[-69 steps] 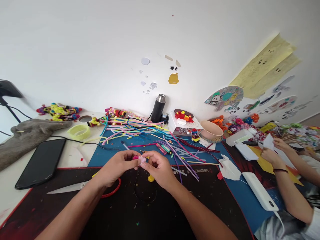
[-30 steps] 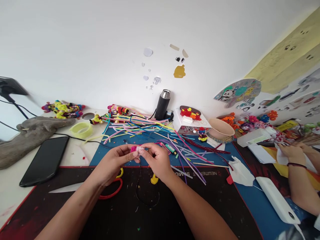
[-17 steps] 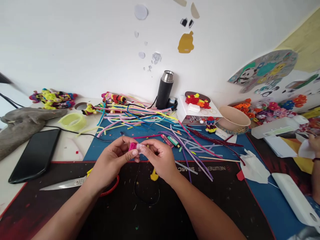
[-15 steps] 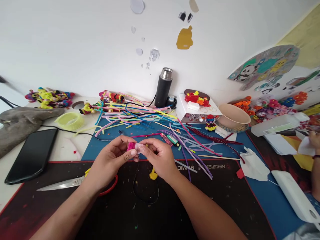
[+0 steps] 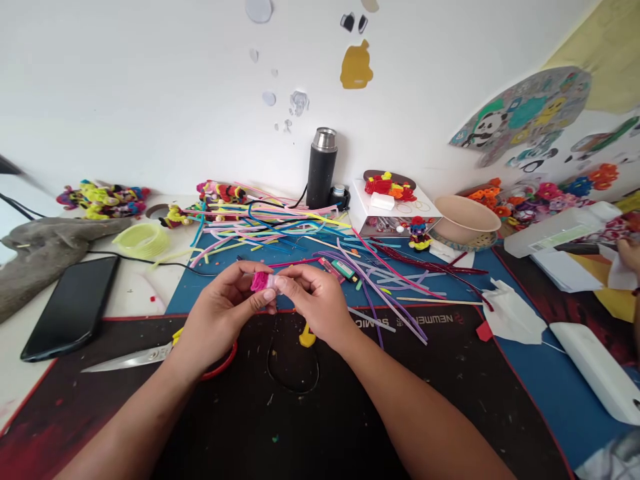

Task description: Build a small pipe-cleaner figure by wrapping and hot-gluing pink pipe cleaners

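Observation:
Between both hands, above the dark mat, is a small magenta and pale-pink fuzzy piece (image 5: 261,281), apparently of pipe cleaner. My left hand (image 5: 217,313) pinches its magenta end with thumb and fingers. My right hand (image 5: 317,300) is closed on the paler end, thumb near the left thumb; the fingertips partly hide the piece. Under my left wrist lie scissors (image 5: 133,359) with red and yellow handles. A yellow piece (image 5: 307,337) and a loop of black cord (image 5: 293,392) rest on the mat below my right hand.
Loose pipe cleaners (image 5: 280,227) spread across the blue mat behind the hands. A black flask (image 5: 321,170) stands by the wall, near a white box (image 5: 393,217) and a beige bowl (image 5: 467,220). A phone (image 5: 70,310) lies left. Another person's hand (image 5: 629,253) shows at far right.
The view has shifted slightly. The magenta piece has turned a little in my fingers, showing more of its fuzzy end. Both hands keep their hold.

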The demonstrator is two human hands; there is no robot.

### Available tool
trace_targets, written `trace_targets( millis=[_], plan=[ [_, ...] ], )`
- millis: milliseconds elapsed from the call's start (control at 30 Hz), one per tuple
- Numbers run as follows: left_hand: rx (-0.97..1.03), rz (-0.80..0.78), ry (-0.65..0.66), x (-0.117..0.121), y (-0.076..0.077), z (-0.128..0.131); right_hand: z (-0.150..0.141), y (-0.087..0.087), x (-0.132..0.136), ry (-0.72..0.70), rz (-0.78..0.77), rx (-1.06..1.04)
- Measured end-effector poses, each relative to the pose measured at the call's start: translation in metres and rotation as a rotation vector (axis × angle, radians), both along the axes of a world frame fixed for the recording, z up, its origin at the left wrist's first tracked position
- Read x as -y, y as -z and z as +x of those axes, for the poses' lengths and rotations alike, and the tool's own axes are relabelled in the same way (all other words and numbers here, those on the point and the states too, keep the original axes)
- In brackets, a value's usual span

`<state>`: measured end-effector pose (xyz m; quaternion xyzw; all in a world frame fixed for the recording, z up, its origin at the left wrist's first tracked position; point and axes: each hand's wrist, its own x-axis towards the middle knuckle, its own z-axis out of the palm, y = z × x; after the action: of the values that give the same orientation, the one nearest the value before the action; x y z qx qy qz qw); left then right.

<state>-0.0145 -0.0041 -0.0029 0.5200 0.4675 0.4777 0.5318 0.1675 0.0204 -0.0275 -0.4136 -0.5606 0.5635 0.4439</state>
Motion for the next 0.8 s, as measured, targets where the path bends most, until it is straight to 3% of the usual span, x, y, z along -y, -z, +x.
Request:
trace_targets(
  millis=[200, 367, 567, 800],
  plan=[
    [-0.081, 0.065, -0.040, -0.001, -0.001, -0.002, -0.008, 0.007, 0.000, -0.040, -0.123, -0.191],
    [-0.096, 0.051, -0.015, -0.001, -0.001, -0.007, -0.012, 0.002, 0.000, -0.104, -0.249, -0.326],
    [-0.097, 0.112, 0.050, -0.002, 0.000, -0.012, -0.010, 0.001, -0.001, -0.091, -0.228, -0.332],
    [-0.106, 0.078, 0.024, -0.003, 0.004, -0.007, -0.011, 0.004, -0.002, -0.078, -0.217, -0.306]
  ],
)
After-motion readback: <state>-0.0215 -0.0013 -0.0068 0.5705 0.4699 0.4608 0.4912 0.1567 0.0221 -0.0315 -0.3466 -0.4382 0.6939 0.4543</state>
